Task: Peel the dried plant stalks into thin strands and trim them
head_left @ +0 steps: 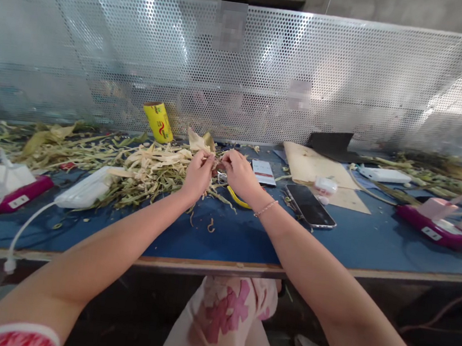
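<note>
My left hand (198, 175) and my right hand (240, 175) are close together above the blue table, fingers pinched. A small brownish piece shows between the fingertips, too small for me to name. Beside my left hand lies a heap of dried, pale, leafy plant strips (158, 164). Under my right hand is a curved yellow handle (238, 198); the rest of that tool is hidden. Just past my right hand lies a phone with a lit white screen (263, 171).
A yellow cardboard tube (159, 122) leans behind the heap. A dark phone (310, 206), earbud case (325, 186) and brown card (311, 164) lie right. Magenta power strips (434, 227) and a white power bank (85, 188) trail cables. A perforated metal screen (265, 75) stands behind.
</note>
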The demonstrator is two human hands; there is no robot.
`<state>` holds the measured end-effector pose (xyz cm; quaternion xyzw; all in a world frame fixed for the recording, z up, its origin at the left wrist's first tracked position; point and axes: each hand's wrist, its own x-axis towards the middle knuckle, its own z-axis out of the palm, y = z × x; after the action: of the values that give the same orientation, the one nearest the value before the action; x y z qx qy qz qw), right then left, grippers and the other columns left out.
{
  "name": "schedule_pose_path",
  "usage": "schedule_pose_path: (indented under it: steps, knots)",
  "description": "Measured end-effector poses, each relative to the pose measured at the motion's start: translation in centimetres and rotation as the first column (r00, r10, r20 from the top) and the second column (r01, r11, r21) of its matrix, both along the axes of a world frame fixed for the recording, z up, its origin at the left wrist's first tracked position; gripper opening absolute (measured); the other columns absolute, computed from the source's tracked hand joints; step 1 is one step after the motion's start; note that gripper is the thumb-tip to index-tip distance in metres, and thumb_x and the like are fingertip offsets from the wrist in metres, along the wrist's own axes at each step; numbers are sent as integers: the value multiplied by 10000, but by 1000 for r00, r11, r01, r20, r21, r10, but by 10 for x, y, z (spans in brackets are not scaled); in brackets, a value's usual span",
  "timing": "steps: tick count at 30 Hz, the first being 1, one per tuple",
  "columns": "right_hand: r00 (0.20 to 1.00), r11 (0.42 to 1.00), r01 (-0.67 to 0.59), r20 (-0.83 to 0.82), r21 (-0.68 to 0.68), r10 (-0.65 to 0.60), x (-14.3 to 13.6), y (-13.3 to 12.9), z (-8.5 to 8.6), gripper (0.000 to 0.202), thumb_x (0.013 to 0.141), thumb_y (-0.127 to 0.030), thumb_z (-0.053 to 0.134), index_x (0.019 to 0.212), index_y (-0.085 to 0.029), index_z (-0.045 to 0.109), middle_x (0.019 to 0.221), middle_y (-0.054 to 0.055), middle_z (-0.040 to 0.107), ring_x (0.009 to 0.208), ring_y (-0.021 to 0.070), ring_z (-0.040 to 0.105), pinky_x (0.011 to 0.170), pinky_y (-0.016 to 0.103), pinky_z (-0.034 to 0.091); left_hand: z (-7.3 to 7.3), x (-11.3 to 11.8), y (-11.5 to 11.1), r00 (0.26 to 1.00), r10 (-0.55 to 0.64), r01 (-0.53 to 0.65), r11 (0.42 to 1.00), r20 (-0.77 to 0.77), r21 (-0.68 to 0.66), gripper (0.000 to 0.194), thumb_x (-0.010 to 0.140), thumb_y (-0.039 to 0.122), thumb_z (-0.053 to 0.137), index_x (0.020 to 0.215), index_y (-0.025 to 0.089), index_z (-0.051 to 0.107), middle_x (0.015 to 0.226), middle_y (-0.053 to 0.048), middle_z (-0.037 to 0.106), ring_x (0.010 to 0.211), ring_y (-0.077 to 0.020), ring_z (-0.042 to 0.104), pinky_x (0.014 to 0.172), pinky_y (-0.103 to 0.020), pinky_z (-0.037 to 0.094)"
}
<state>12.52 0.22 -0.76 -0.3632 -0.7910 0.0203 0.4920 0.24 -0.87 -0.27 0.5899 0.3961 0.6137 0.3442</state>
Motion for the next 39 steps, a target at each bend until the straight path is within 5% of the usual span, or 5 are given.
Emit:
schedule_pose_path:
  steps: [8,15,26,39]
  knots:
    - [1000,1000,1,-2,-10,-1,-1,-1,1,127,770,-88,369,754,-204,418,802,76,545,812,205,490,764,349,398,-3,-1,3,999,-49,50,995,-18,91,212,761,289,563,617,190,442,499,46,479,478,-83,429,489,-214,347]
    - [999,1000,-21,-49,-2,21,-1,-3,1,122,787,-102,385,741,-212,414,794,64,545,823,195,494,765,348,409,-1,1,0,999,-15,16,999,-49,38,161,781,219,513,639,188,442,522,32,524,477,-96,465,499,-227,359]
    - [996,1000,-2,-90,10,3,-5,-3,-1,104,786,-130,374,722,-212,365,781,75,534,813,195,499,765,355,412,-8,0,2,990,42,-24,991,-132,132,168,772,241,518,622,172,489,526,36,485,509,-91,458,524,-223,378]
    - [992,999,15,-125,48,-9,-6,-1,-2,100,794,-138,373,735,-216,349,764,64,527,782,182,489,746,346,408,-3,4,-5,993,106,-95,981,-58,166,195,792,281,525,634,178,477,512,45,483,479,-86,461,517,-220,400]
